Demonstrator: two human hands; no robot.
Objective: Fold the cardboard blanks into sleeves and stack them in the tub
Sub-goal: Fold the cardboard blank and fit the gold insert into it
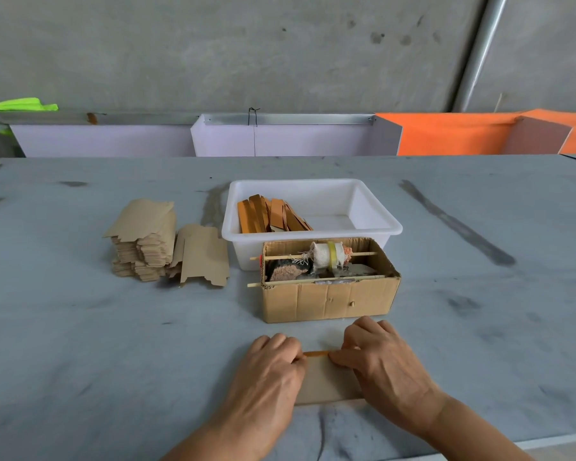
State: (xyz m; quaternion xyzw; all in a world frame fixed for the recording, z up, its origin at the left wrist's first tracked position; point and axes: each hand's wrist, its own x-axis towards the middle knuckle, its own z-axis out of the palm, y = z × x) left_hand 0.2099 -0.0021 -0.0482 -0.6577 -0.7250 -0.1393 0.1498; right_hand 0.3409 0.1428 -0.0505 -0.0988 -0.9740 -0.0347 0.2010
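Cardboard blank [326, 382] pinched between our left hand [266, 377] and right hand [383, 364]; tub [313, 207] beyond our knuckles

Left hand [273, 367], right hand [383, 357], fingers curled.

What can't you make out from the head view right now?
- Cardboard blank: its ends are covered by the left hand and right hand.
- Sleeves in the tub: the near wall hides their lower parts.
- Forearms: cut off by the bottom edge.
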